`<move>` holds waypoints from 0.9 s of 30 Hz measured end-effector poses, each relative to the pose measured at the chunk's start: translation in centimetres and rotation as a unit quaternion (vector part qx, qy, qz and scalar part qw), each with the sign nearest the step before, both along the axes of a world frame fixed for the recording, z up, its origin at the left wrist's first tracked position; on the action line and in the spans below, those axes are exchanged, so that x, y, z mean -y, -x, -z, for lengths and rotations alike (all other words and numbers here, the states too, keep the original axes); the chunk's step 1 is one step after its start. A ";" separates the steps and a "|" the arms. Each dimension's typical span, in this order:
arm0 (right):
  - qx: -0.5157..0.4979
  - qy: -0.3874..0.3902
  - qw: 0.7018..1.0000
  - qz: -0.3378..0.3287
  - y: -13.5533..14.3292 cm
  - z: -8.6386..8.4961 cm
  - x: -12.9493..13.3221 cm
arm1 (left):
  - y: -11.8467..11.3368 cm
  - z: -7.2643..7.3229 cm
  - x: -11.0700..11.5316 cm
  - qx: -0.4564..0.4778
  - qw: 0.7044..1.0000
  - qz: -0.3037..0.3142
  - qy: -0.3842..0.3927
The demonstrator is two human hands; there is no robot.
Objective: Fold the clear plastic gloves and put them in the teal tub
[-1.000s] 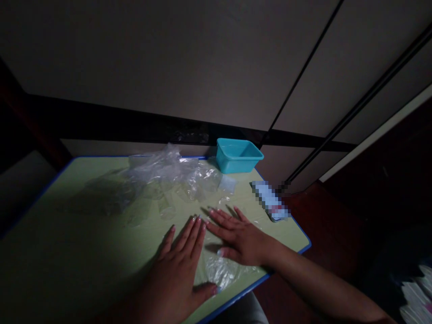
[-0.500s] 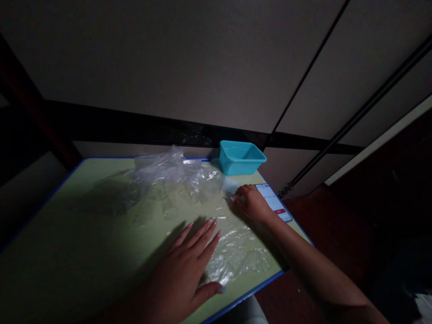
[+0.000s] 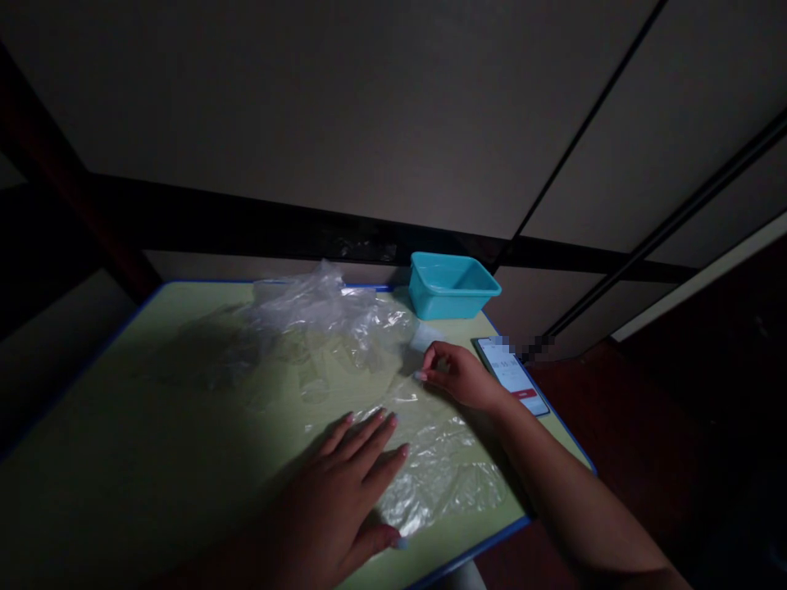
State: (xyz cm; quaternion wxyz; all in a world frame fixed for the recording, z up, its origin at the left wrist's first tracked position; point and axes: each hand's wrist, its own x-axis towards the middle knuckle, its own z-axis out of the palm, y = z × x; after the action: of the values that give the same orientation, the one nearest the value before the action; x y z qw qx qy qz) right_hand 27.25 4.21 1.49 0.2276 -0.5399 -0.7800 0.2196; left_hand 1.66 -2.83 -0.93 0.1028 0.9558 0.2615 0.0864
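A clear plastic bag (image 3: 443,459) lies spread and wrinkled on the near right part of the table. My left hand (image 3: 350,483) rests flat at its left side, fingers stretched out and thumb apart. Near the bag's far edge, my right hand (image 3: 455,373) has thumb and forefinger pinched together on the clear plastic. Just beyond lies a crumpled heap of clear plastic bags (image 3: 320,319). A small pale piece (image 3: 425,336), its kind unclear, shows between that heap and my right hand.
A turquoise plastic basket (image 3: 452,303) stands at the table's far right corner. Along the right edge lies a phone (image 3: 513,377) with its screen lit. The pale green table (image 3: 141,426) has a blue rim, and cabinet panels (image 3: 320,123) rise behind it.
My right hand has turned from knuckles-up to a visible pinch and sits slightly lower. My left hand stays flat. The whole view has shifted a little.
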 end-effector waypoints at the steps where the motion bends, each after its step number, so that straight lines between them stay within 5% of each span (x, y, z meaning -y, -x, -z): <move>1: -0.026 -0.006 0.999 -0.017 -0.1 -0.4 0.3 | 0.0 0.0 0.0 0.008 1.000 -0.003 -0.002; 7: -0.053 0.016 0.972 -0.229 -0.6 -1.7 1.8 | 0.1 0.3 0.0 0.013 0.999 -0.010 -0.031; 11: -0.066 -0.004 0.959 -0.274 -0.4 -1.4 1.9 | 0.1 0.5 0.0 0.018 0.998 -0.014 -0.051; 18: 0.001 -0.063 0.969 -0.238 0.9 -0.9 2.4 | 0.2 0.3 -0.2 0.053 0.994 -0.033 -0.086; 22: -0.103 -0.089 0.980 -0.144 0.9 -0.2 2.2 | 0.2 0.6 -0.5 0.050 0.995 -0.038 -0.081; 27: -0.199 0.005 0.975 -0.095 0.8 1.6 1.6 | 0.2 1.0 -0.7 0.038 0.997 -0.038 -0.059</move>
State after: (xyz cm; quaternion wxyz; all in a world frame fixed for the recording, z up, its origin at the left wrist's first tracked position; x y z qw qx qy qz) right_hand 26.41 2.59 -0.06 0.3535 -0.4096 -0.7658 0.3477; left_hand 1.45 -2.15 -1.91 0.0523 0.9457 0.2878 0.1418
